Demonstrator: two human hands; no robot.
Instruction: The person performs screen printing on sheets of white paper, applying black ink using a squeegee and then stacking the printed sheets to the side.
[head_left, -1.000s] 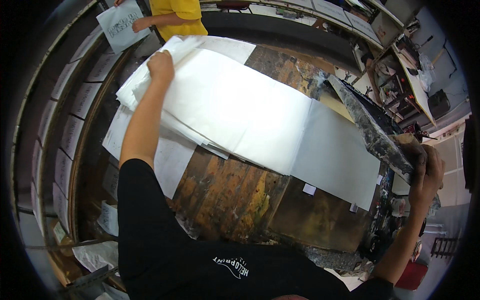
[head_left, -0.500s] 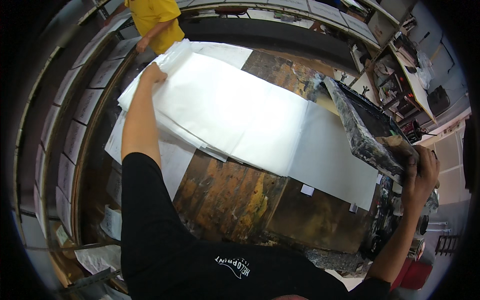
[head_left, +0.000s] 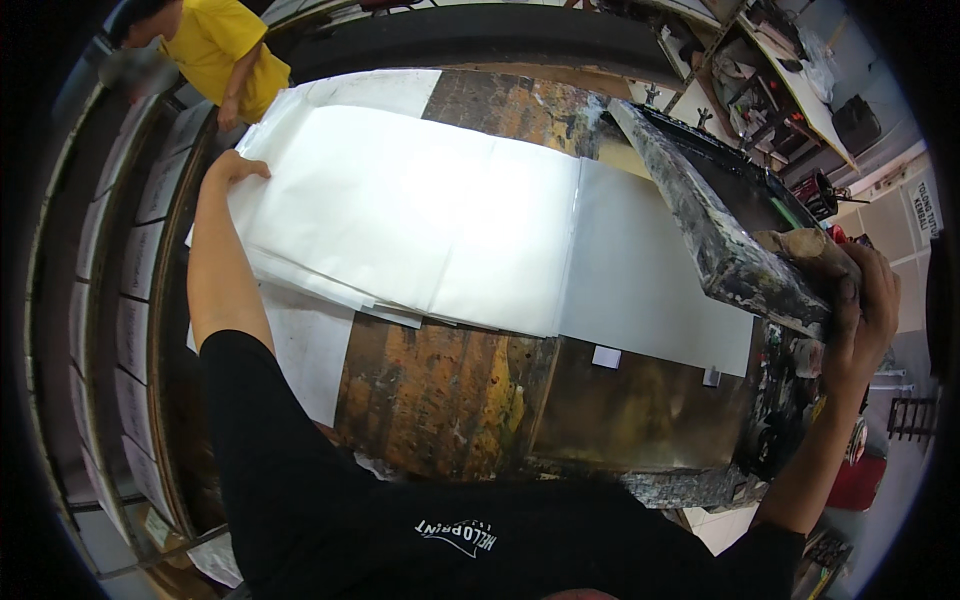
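Observation:
At the left end of a long stack of thin white sheets (head_left: 400,200), my left hand (head_left: 240,172) is closed on the edge, thumb lying on top and the other fingers mostly hidden. The sheets lie nearly flat, their right end overlapping a greyish translucent sheet (head_left: 650,260). My right hand (head_left: 868,310) grips the near corner of a paint-stained screen-printing frame (head_left: 680,200), which is tilted up on its far-side clamps (head_left: 703,118). A brown, wooden-looking piece (head_left: 795,243) lies along the frame close to my fingers.
The worktable (head_left: 430,390) is wood, stained with paint. Small white tabs (head_left: 606,356) sit along the greyish sheet's near edge. Racks (head_left: 140,260) with white printed sheets stand at the left. A person in a yellow shirt (head_left: 215,45) is beyond the table's far left corner.
My left hand has moved left with the sheets' end, and the bunched folds there have flattened out. The frame stays raised in my right hand. The whole view has shifted somewhat.

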